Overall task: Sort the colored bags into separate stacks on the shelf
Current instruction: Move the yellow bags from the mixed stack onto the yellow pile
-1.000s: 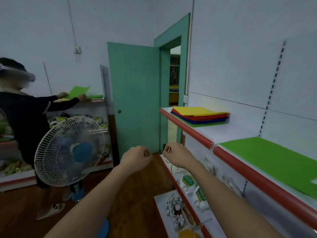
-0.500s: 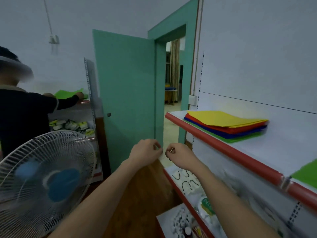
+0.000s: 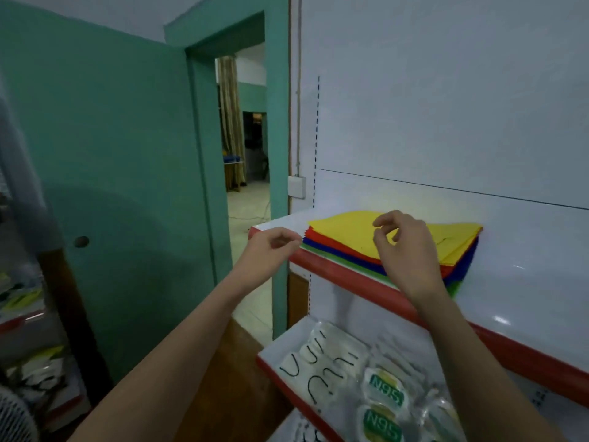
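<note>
One glossy white shelf (image 3: pixel 522 282) with a red front edge crosses the right of the frame, beside a teal door (image 3: pixel 121 173). Flat, matte colored bags (image 3: pixel 347 232) lie stacked on it, yellow topmost. Right hand (image 3: pixel 406 250) hovers over them, fingers loosely curled, empty; left hand (image 3: pixel 271 247) likewise at the stack's left edge.

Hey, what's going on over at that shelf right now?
A person is reaching both hands toward a mixed stack of colored bags on the upper shelf. The yellow bag lies on top, with red, blue and green layers under it. The right hand hovers over the stack with fingers curled, holding nothing visible; the left hand is at the stack's left corner, also empty. Nothing has been lifted off yet. Packaged N95 masks lie on the lower shelf.
</note>
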Demonstrator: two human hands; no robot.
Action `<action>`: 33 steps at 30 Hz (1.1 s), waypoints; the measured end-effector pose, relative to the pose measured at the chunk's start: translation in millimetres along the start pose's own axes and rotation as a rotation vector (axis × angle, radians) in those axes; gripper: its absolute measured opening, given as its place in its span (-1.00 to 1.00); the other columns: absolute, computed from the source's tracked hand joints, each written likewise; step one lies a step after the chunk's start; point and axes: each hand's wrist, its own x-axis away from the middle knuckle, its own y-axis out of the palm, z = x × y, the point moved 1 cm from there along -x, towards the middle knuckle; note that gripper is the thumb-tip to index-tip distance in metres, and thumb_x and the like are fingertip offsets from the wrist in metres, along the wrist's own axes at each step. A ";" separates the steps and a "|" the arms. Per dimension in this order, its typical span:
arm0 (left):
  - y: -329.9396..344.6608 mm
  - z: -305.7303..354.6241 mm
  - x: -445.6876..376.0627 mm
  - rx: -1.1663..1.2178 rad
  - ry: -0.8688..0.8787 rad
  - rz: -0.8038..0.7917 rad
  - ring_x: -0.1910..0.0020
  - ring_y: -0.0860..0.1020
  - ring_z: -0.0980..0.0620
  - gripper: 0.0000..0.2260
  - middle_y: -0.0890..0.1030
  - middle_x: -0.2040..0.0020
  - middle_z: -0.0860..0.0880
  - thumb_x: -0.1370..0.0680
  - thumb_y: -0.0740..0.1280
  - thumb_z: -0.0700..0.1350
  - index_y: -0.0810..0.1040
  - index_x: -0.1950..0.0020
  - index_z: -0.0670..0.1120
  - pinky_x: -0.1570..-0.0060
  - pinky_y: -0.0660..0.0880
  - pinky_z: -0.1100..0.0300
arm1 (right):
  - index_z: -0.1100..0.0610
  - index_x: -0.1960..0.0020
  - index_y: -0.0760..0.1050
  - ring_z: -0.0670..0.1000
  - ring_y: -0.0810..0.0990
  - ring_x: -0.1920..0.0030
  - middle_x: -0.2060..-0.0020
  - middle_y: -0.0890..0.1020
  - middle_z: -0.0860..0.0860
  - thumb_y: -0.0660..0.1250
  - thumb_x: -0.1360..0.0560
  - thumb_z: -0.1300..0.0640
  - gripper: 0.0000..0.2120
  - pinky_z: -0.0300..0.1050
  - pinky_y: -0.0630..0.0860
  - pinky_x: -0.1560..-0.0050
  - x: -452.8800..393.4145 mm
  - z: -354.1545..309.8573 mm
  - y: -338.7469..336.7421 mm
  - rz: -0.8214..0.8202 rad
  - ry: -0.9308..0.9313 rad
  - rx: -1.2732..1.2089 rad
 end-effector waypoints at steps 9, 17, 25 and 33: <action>39.9 -77.0 -139.0 0.065 -0.094 0.074 -0.11 0.55 -0.04 -0.78 0.60 -0.13 0.02 -0.52 0.40 -0.07 0.60 -0.16 0.02 -0.08 0.49 0.12 | 0.08 0.03 0.58 0.21 0.36 -0.17 -0.05 0.53 0.14 0.37 -0.49 0.08 -0.90 0.12 0.35 -0.06 -7.9 58.8 -0.2 0.339 0.441 0.370; 89.1 -82.9 -174.8 -0.063 -0.029 -0.157 -0.30 0.45 -0.04 -0.62 0.49 -0.33 -0.02 -0.53 0.39 0.07 0.57 -0.30 -0.03 -0.23 0.38 0.09 | 0.16 -0.19 0.45 0.22 0.32 -0.24 -0.13 0.40 0.19 0.49 -0.43 -0.02 -0.56 -0.04 0.25 -0.08 -4.4 72.0 -2.5 0.188 0.697 0.342; 96.8 -99.0 -177.2 -0.185 0.014 -0.167 -0.32 0.40 -0.03 -0.44 0.42 -0.34 0.06 -0.45 0.36 0.32 0.51 -0.34 0.03 -0.19 0.41 -0.02 | 0.12 -0.27 0.50 0.06 0.49 -0.02 -0.05 0.54 0.09 0.41 -0.51 0.08 -0.65 -0.04 0.43 0.02 10.9 80.1 2.3 0.433 0.643 0.205; 93.8 -89.2 -177.6 -0.108 -0.048 -0.217 -0.38 0.30 -0.06 -0.63 0.39 -0.35 0.02 -0.44 0.44 0.20 0.55 -0.17 0.07 -0.23 0.34 -0.03 | 0.09 -0.32 0.41 0.07 0.53 0.02 -0.04 0.52 0.05 0.31 -0.56 0.17 -0.67 -0.06 0.44 0.10 13.7 73.1 -1.6 0.450 0.637 0.132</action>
